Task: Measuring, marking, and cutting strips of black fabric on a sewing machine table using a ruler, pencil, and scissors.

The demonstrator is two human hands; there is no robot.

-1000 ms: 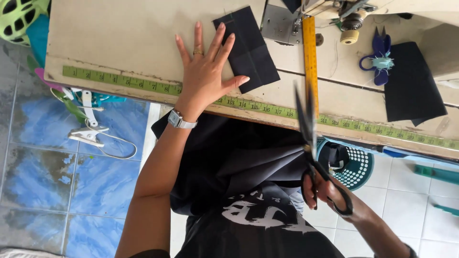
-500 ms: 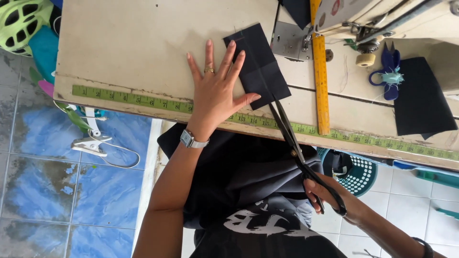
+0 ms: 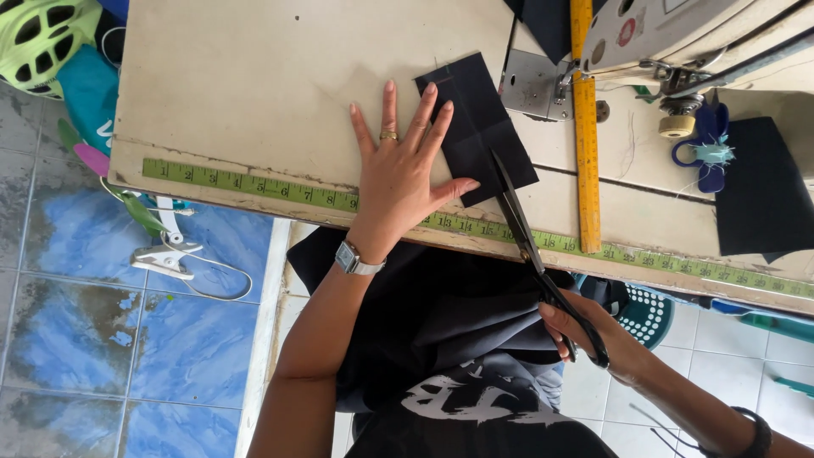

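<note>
Flat on the beige work surface (image 3: 254, 76), the open left hand (image 3: 398, 174) pins a black rectangular fabric piece (image 3: 475, 127) beside a yellow ruler (image 3: 585, 127). Since 0.5 s ago, black-handled scissors (image 3: 543, 263), gripped by the right hand (image 3: 593, 335), have reached the fabric's edge.

Matt black cloth (image 3: 477, 127) lies on a worn, scuffed beige desk (image 3: 280, 76) with a chipped edge. The scissors (image 3: 530, 242) by the cloth show dull dark metal blades and black handles. A yellow ruler (image 3: 585, 127) right of the cloth looks smooth; the sewing machine (image 3: 678, 34) is glossy cream. Floor tiles (image 3: 102, 339) below shine blue.
</note>
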